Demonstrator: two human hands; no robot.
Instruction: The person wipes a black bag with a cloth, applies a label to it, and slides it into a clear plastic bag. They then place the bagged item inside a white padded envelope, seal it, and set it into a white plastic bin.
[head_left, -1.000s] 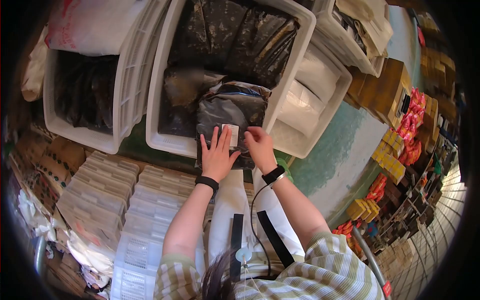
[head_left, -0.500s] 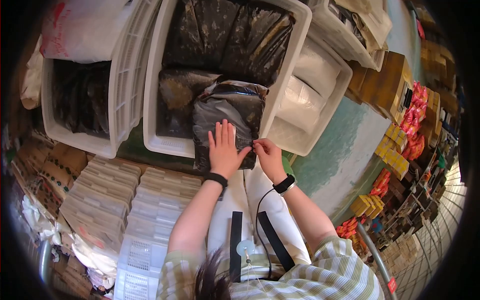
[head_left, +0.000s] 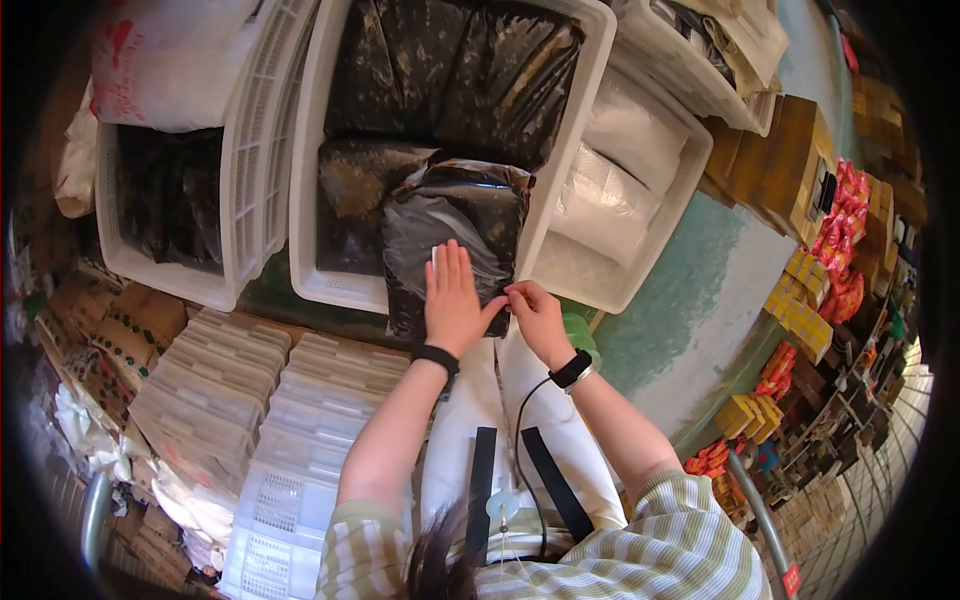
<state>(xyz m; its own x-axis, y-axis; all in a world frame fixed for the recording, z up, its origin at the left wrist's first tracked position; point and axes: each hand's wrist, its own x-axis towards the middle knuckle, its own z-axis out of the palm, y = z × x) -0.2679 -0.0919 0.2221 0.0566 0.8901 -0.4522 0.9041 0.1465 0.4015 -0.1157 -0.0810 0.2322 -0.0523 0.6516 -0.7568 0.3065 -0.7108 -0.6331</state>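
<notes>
Black bag (head_left: pixel 455 220), one: lies at the near end of a white crate (head_left: pixel 340 288), across its rim, lower end above the person's lap.
Left hand (head_left: pixel 456 302), one: laid flat on the bag's front, fingers extended together, thumb out to the side, gripping nothing.
Right hand (head_left: pixel 535 320), one: thumb and fingertips pinching the bag's right edge, near its lower corner, beside the left thumb.
Further black bags (head_left: pixel 450 80): inside the same crate, beyond the first.
White bags (head_left: pixel 605 195): in the right-hand crate (head_left: pixel 575 262).
Clear plastic boxes (head_left: pixel 215 385): stacked, lower left.
Wristbands (head_left: pixel 437 357), black: one per wrist.
</notes>
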